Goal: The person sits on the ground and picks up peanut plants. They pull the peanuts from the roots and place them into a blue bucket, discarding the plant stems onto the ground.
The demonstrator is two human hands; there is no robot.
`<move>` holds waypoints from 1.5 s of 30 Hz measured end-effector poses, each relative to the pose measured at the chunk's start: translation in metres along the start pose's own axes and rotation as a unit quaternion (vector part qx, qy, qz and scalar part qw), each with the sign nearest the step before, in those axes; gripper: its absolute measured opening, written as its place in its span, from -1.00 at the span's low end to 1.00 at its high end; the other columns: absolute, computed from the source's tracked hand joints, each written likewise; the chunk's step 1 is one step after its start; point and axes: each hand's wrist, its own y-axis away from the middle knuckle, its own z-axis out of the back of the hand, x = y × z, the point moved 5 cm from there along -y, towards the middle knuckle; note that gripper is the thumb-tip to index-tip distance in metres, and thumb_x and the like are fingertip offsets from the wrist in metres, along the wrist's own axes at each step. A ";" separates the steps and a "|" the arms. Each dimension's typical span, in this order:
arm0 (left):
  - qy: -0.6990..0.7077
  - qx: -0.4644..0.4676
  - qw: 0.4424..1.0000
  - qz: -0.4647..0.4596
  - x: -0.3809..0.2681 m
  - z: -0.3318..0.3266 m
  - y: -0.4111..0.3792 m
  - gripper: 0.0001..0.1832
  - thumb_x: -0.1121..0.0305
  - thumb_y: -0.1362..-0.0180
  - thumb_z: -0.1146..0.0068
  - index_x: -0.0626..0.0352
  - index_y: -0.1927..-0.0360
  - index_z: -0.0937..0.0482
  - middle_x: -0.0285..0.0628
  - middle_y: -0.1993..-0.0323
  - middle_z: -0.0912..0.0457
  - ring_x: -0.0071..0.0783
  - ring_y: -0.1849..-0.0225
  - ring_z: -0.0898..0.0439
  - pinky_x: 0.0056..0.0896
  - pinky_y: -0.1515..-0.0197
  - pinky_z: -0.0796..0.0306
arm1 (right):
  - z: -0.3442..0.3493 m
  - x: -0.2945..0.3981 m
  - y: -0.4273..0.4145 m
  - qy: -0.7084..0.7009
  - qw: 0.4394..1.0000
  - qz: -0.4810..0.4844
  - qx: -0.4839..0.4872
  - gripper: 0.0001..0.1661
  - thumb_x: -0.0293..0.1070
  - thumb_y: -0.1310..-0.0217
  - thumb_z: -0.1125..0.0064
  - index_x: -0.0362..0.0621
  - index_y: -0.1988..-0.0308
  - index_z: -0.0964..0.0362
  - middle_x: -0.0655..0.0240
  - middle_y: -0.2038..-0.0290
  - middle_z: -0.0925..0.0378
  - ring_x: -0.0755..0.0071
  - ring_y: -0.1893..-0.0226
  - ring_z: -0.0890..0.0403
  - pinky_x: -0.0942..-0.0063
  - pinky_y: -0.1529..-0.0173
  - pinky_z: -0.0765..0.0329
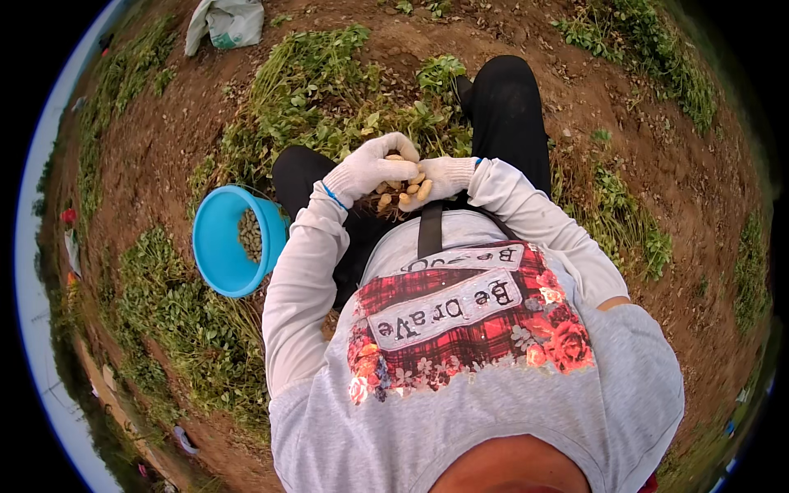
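My left hand (373, 165), in a white knitted glove, curls its thumb and fingers over a cluster of peanuts in their shells (416, 185) above my lap. From the other side, my gloved right hand (447, 177) cups the same cluster, its fingers partly hidden behind the pods. Thin brown roots (389, 208) hang below the peanuts. Left of my knee, a light blue plastic bucket (212, 246) leans with its mouth towards me. Peanuts (250, 237) lie inside it.
Pulled peanut plants (308, 92) are heaped between and beyond my knees. More plants lie on the left (185, 320) and on the right (616, 209). A white woven sack (231, 24) rests on brown soil (616, 117) at the far left.
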 end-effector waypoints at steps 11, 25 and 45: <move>0.116 -0.124 0.985 0.029 0.030 0.000 0.006 -0.61 0.04 -0.43 -0.11 0.21 0.19 -0.65 -0.32 0.20 -0.66 -0.58 0.14 -0.57 -0.50 0.01 -0.47 | 0.008 0.043 0.010 -0.001 0.996 -0.084 0.004 -0.62 0.02 -0.33 -0.22 -0.07 0.18 -0.52 0.38 0.29 -0.56 0.36 0.25 -0.55 0.40 0.10 -0.55; 0.076 -0.418 0.899 0.108 0.046 0.017 0.012 -0.50 -0.06 -0.36 -0.16 0.28 0.14 -0.71 -0.22 0.28 -0.75 -0.49 0.27 -0.64 -0.40 0.14 -0.50 | 0.009 0.023 0.000 0.054 0.985 -0.166 -0.006 -0.44 0.19 -0.41 -0.08 -0.06 -0.02 -0.57 0.17 0.14 -0.65 0.12 0.08 -0.63 0.37 -0.14 -0.54; -0.038 -0.020 0.999 -0.014 -0.005 0.004 0.032 -0.47 0.29 -0.09 -0.46 0.29 -0.13 -0.63 -0.23 0.06 -0.70 -0.51 0.02 -0.62 -0.39 -0.12 -0.50 | 0.008 0.008 0.003 0.115 0.993 -0.008 -0.015 -0.69 -0.03 -0.39 -0.12 -0.01 0.12 -0.48 0.32 0.26 -0.57 0.24 0.21 -0.61 0.39 0.03 -0.54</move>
